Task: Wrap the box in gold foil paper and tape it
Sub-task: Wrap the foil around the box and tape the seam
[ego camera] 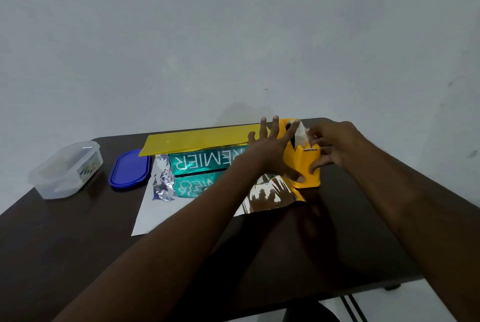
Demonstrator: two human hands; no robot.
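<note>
Here the box, green with white lettering, lies on its side on the sheet of foil paper in the middle of the table; a gold flap already folds over its top, while the front face is bare and the sheet's near corner curls up shiny. Just right of it stands the yellow tape dispenser. The left hand presses against the dispenser's side with fingers spread wide and thumb low on the base. The right hand curls its fingers at the tape end, seemingly pinching it.

To do this well, I judge: keep the dispenser braced, draw out a short strip and tear it cleanly against the cutter.

Count: one box, one foil sheet, one dispenser, one clear tub, one blue lid, two hands.
</note>
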